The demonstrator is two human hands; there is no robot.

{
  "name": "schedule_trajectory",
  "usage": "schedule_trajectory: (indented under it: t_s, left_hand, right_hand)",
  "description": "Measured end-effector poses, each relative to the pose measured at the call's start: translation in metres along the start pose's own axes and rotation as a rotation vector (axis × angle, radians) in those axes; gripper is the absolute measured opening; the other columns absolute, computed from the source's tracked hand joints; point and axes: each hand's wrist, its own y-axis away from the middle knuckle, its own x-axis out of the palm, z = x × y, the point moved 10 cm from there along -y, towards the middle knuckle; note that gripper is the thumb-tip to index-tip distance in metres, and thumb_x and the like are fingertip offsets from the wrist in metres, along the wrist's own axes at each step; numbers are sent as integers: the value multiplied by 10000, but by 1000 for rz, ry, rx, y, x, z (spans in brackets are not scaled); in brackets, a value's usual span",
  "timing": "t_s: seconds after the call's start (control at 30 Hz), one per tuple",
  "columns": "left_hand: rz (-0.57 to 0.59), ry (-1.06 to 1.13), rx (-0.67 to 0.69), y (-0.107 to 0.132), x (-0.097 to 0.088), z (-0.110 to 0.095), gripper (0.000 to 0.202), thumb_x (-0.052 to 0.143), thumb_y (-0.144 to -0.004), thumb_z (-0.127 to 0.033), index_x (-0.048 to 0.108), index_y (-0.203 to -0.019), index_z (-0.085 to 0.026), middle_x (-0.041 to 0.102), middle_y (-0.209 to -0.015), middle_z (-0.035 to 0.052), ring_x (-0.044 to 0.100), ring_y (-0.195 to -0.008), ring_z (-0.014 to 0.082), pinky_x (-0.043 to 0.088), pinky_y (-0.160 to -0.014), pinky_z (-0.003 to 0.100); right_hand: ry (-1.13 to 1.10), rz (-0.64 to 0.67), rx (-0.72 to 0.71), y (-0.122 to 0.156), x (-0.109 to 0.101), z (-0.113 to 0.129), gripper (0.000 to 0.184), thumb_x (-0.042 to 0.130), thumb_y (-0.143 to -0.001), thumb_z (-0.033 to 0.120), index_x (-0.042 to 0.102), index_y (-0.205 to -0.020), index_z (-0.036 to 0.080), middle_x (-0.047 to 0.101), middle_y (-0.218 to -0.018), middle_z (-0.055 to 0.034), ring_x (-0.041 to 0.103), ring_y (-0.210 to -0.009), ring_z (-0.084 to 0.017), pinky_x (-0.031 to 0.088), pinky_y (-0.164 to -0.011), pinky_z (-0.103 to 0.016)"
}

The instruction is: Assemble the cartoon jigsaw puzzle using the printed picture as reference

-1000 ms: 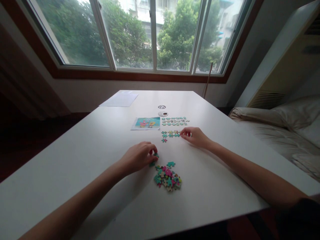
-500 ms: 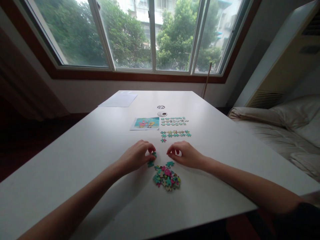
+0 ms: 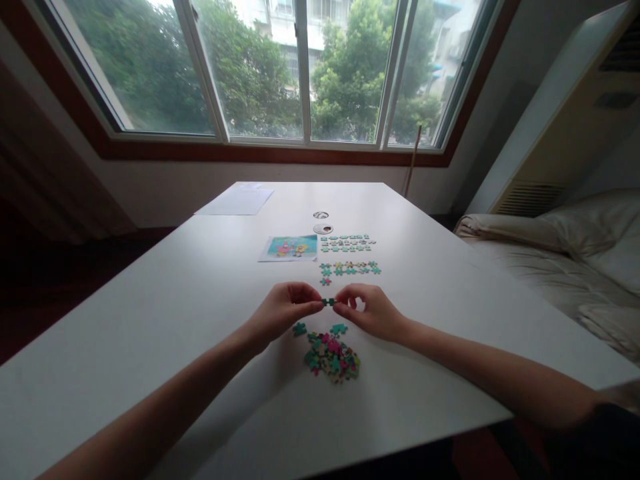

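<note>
Head view. Your left hand pinches the left end of a green puzzle piece between thumb and fingertips. Your right hand has its thumb and index finger pressed together at the right end of the same piece. The piece is located between the two hands, in front of you at mid-table; whether it touches the white table cannot be told.

Refer to the parts around the hands. The mixed pile of puzzle pieces lies nearer to you than both hands. At the pile's far edge, note a green left loose piece, just below your left hand, and a green right loose piece, near your right hand. Beyond your fingertips lies a pink-and-green piece; directly behind it are the two near rows of pieces. Farther off are the three far rows.

Left of the far rows is the printed picture, showing pink and yellow figures on blue. Behind the rows are two flat, round items, the nearer one and the farther one. A white paper sheet lies at the table's far left.
</note>
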Motion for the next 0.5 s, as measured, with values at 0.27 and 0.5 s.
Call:
schedule_trajectory:
  t_s: [0.27,0.5]
  left_hand:
    - [-8,16,-14,1,2,1,196,655,-674,-310,612,-737,-130,647,-712,26,572,-663,139,456,-660,283]
    - [-33,-164,86,-3,-8,-5,254,630,-698,-376,624,-765,-131,632,-705,24,533,-614,120,424,-572,241]
  right_hand:
    - [-24,-31,-3,0,-5,1,142,571,-782,307,619,-749,178,622,-683,-2,508,-589,-95,388,-540,-210]
    - [-18,-108,26,-6,-21,-10,157,566,-784,315,627,-733,181,616,-644,12,510,-585,-93,385,-562,-218]
